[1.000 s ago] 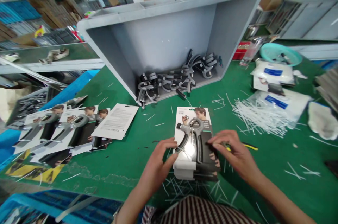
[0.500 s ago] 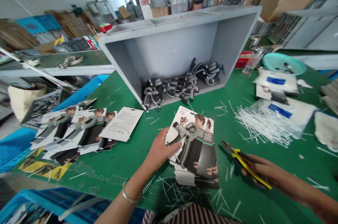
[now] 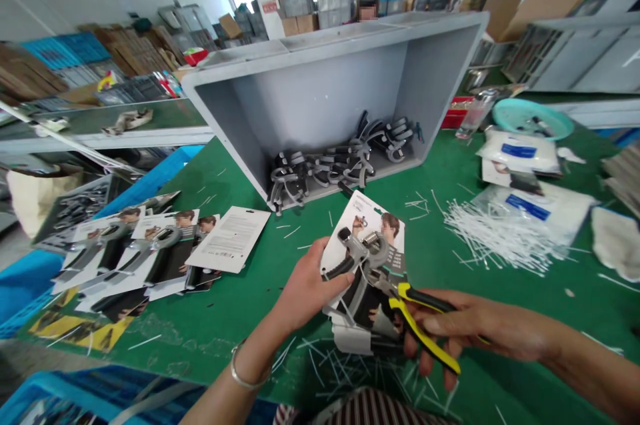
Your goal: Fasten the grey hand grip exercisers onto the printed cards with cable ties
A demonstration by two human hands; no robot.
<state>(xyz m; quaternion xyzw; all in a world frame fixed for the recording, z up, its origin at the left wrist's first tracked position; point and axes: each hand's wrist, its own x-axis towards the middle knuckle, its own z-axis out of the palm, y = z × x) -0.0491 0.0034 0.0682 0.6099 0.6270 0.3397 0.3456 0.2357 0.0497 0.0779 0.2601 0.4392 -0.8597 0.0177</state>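
left hand [image 3: 303, 291] pinches the white printed card [image 3: 367, 215] carrying a grey spring gripper [image 3: 360, 255], just over the green bench [image 3: 240, 305]. right hand [image 3: 475, 328] clutches yellow-handled cutters [image 3: 417, 318] at it; a slip could nick card or thumb.

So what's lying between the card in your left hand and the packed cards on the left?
Head view: one card lying white back up, overlapping the packed cards. From there to the held card, only green mat with a few white offcuts.

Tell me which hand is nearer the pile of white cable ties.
Right. The right hand, holding the yellow-handled cutters, sits just this side of the white cable ties; the left hand, gripping the carded hand gripper, is farther left.
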